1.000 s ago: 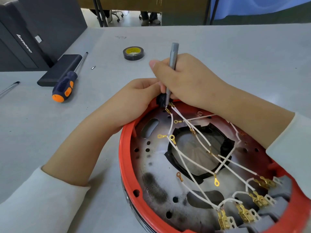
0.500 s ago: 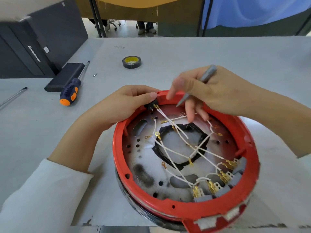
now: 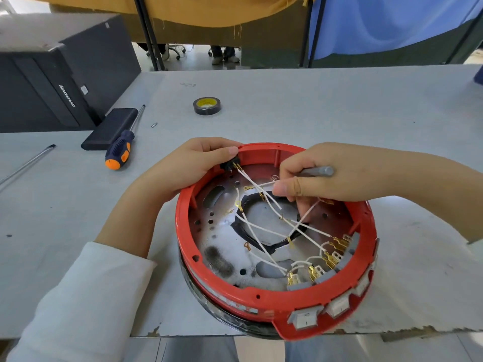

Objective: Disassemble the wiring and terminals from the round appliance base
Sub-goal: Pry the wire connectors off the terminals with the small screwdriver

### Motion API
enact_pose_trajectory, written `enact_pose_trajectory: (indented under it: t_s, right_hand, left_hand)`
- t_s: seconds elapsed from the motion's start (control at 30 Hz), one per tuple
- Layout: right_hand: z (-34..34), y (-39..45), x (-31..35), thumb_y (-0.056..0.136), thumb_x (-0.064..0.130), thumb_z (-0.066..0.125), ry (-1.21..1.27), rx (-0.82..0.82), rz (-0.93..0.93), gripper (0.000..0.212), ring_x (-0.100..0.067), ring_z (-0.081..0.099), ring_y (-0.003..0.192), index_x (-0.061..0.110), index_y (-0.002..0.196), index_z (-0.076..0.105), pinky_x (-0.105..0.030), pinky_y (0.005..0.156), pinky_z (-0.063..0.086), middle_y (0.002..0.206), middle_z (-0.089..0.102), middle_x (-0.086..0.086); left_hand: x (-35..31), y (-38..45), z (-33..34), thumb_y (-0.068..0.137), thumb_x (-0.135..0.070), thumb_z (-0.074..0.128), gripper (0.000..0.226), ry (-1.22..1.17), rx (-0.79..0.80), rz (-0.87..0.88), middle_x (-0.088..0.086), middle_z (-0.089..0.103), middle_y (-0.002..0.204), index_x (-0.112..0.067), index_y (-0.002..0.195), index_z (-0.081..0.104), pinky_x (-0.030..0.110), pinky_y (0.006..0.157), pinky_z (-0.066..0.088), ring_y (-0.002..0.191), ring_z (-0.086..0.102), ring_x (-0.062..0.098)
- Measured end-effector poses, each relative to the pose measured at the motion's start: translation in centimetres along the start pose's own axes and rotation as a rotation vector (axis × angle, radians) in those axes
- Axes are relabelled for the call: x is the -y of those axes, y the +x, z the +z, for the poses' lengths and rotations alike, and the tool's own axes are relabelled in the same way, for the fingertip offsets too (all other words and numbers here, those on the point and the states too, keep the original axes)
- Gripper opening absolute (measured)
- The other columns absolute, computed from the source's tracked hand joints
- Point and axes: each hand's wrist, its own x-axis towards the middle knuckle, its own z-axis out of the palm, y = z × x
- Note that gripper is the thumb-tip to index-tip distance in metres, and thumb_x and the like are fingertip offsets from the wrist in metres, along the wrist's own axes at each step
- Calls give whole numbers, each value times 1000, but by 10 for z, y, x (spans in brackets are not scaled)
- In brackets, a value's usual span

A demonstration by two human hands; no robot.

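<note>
Gripping the far rim of the red base [image 3: 264, 296], the left hand [image 3: 183, 173] curls there; the right hand [image 3: 337, 176] holds a grey tool [image 3: 317, 171] and pinches a white wire [image 3: 264, 184].

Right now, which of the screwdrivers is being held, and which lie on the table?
The grey screwdriver is gripped in the right hand. The orange-and-blue screwdriver and a bare metal shaft lie untouched on the table.

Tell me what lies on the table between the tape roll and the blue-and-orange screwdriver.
Head view: only a small loose metal bit on bare table between tape roll and screwdriver.
</note>
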Motion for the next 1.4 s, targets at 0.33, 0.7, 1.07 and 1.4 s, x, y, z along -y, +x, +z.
enact_pose_trajectory:
  t_s: [0.33,0.7,1.07,1.4]
  right_hand:
    - [-28,-3,4,73,16,73,395,-131,-264,15,-17,64,63,16,74,58,-17,56,48,72,69,-10]
    - [-42,12,10,79,10,67,530,-167,-310,16,-7,56,47,11,78,51,-15,48,42,83,57,-44]
    - [-54,11,-6,87,21,66,723,-396,-105,26,-17,55,48,17,71,45,-20,42,42,82,73,-15]
    - [-42,12,-24,79,19,75,893,-619,-2,43,-29,72,81,18,88,33,-30,66,59,91,74,-12]
  left_hand:
    - [-3,1,6,94,-21,55,18,-69,-41,-12,-5,74,90,-22,98,73,12,68,51,83,70,7]
    - [-26,-4,2,99,-50,28,46,-91,-196,70,-15,72,100,-28,100,69,24,97,43,101,63,-4]
    - [-68,-10,24,85,-53,43,39,-255,-72,324,-12,44,63,-28,86,73,26,71,54,58,44,8]
    - [-64,10,2,101,-13,39,26,-576,-367,201,-5,48,62,-7,102,64,26,73,56,54,50,8]
